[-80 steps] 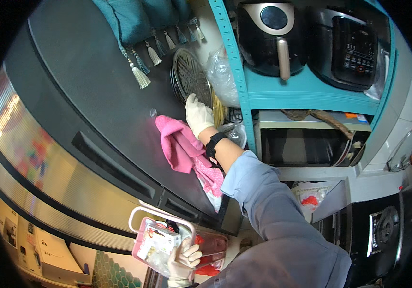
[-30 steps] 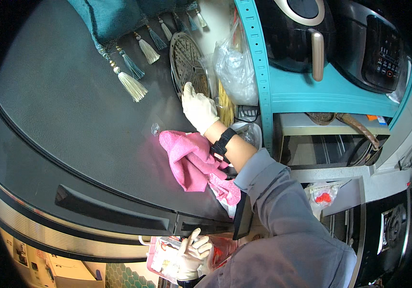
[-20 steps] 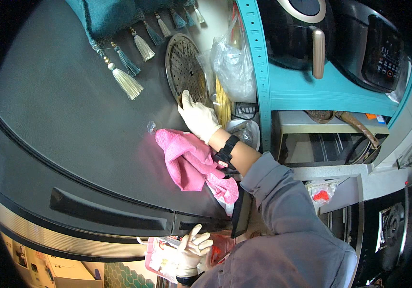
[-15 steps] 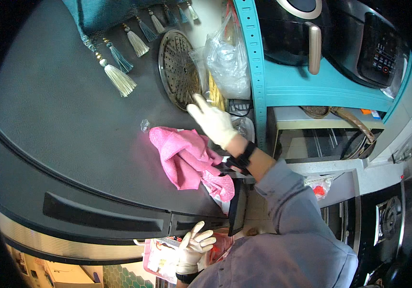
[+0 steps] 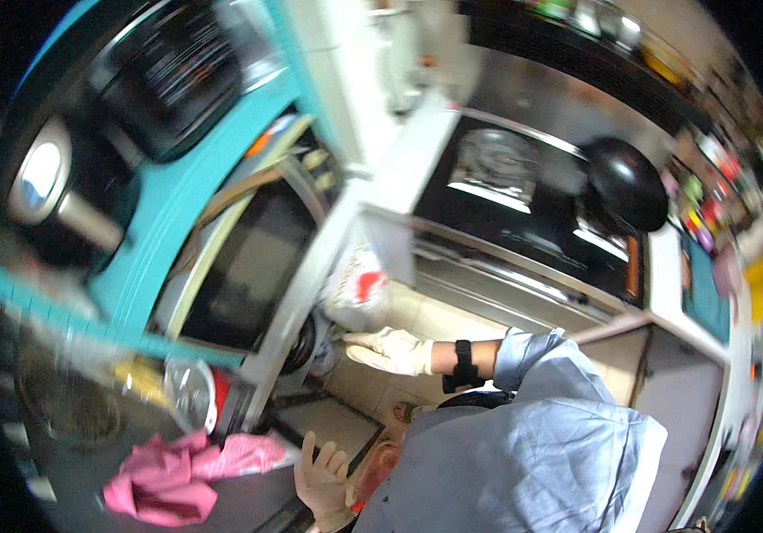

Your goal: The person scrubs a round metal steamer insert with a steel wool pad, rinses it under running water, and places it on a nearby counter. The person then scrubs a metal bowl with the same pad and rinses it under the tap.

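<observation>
Hands both gloved, fingers apart, empty: right hand [image 5: 387,350] at bag [image 5: 357,290], six o'clock; left hand [image 5: 324,478] at four o'clock of cloth [image 5: 186,464]. Likely a reach, grip next.

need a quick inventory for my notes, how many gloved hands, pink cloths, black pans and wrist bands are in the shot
gloved hands: 2, left hand and right hand
pink cloth: 1
black pan: 1
black wrist band: 1
total: 5
</observation>
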Demonstrator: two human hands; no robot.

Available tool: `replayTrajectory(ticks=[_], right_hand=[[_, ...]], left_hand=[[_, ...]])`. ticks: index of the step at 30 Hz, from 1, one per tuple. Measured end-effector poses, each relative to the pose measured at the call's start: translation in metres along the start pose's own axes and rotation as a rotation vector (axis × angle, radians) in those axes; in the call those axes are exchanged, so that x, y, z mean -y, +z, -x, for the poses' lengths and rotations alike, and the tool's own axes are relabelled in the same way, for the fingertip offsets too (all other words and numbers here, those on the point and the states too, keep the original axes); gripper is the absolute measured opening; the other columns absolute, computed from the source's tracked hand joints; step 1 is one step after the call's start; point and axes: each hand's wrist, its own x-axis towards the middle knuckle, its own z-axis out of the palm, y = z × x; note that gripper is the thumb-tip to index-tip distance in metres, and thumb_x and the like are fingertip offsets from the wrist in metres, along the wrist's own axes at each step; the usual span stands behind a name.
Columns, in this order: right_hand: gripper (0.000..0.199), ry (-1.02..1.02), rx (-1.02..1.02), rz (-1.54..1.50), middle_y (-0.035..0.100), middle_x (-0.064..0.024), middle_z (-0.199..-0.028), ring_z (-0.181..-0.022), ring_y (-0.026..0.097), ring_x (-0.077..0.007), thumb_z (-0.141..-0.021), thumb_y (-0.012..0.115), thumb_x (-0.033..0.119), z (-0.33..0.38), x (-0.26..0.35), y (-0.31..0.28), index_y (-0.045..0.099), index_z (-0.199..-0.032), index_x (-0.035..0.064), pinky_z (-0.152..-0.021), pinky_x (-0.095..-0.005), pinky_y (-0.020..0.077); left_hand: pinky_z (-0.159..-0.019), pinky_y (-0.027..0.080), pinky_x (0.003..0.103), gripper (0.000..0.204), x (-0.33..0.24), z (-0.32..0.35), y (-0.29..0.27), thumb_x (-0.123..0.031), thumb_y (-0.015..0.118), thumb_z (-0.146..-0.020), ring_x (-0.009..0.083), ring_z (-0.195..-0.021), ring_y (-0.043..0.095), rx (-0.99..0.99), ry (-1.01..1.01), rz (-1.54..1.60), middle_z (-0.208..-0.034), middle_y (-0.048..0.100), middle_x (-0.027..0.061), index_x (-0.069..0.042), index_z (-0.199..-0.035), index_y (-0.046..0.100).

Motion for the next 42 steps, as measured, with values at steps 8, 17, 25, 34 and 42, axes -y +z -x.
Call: replayTrajectory(ticks=[8, 17, 25, 34, 42], right_hand=[[0.052, 0.353, -0.271, 0.002, 0.066, -0.0207, -0.109, -0.102, 0.063, -0.036, -0.097, 0.043, 0.045, 0.256, -0.095, -0.099, 0.055, -0.129, 0.0062, -0.09, -0.0386, 0.0482], [0.044, 0.624, -0.739, 0.111, 0.067, -0.0199, -0.092, -0.085, 0.065, -0.0345, -0.098, 0.046, 0.038, 0.538, -0.149, -0.123, 0.059, -0.123, 0.0047, -0.078, -0.0402, 0.0513], [0.033, 1.17, -1.173, 0.199, 0.066, -0.018, -0.093, -0.086, 0.062, -0.0413, -0.095, 0.049, 0.032, 0.669, -0.152, -0.099, 0.063, -0.113, 0.0086, -0.075, -0.0483, 0.0505], [0.039, 1.731, -1.693, 0.057, 0.067, -0.0169, -0.101, -0.095, 0.063, -0.0369, -0.096, 0.046, 0.041, 0.773, -0.074, 0.009, 0.063, -0.115, 0.0113, -0.082, -0.0453, 0.0499], [0.036, 1.914, -1.977, -0.186, 0.067, -0.018, -0.093, -0.09, 0.063, -0.0361, -0.094, 0.049, 0.038, 0.91, -0.036, 0.113, 0.067, -0.102, 0.0086, -0.082, -0.0428, 0.0494]], left_hand=[[-0.059, 0.036, 0.028, 0.052, 0.131, -0.082, 0.083, -0.037, 0.044, -0.096, 0.0194, -0.074, 0.043, 0.098, -0.344, -0.408, -0.095, 0.052, 0.0089, -0.01, -0.141, 0.042], [-0.075, 0.054, 0.039, 0.067, 0.37, -0.098, 0.18, -0.044, 0.046, -0.093, 0.033, -0.091, 0.066, 0.5, -0.783, -0.804, -0.113, 0.065, 0.0165, -0.009, -0.147, 0.029], [-0.074, 0.052, 0.039, 0.059, 0.573, -0.14, 0.245, -0.041, 0.034, -0.1, 0.0343, -0.09, 0.065, 0.889, -1.387, -0.661, -0.115, 0.062, 0.0229, -0.006, -0.147, 0.027], [-0.079, 0.055, 0.036, 0.056, 0.762, -0.05, 0.308, -0.039, 0.042, -0.099, 0.0302, -0.094, 0.067, 1.481, -1.681, -1.003, -0.115, 0.064, 0.0194, -0.005, -0.143, 0.036], [-0.085, 0.055, 0.037, 0.055, 0.913, 0.134, 0.31, -0.034, 0.051, -0.096, 0.0306, -0.103, 0.066, 1.75, -1.819, -1.026, -0.116, 0.063, 0.0218, -0.002, -0.139, 0.04]])
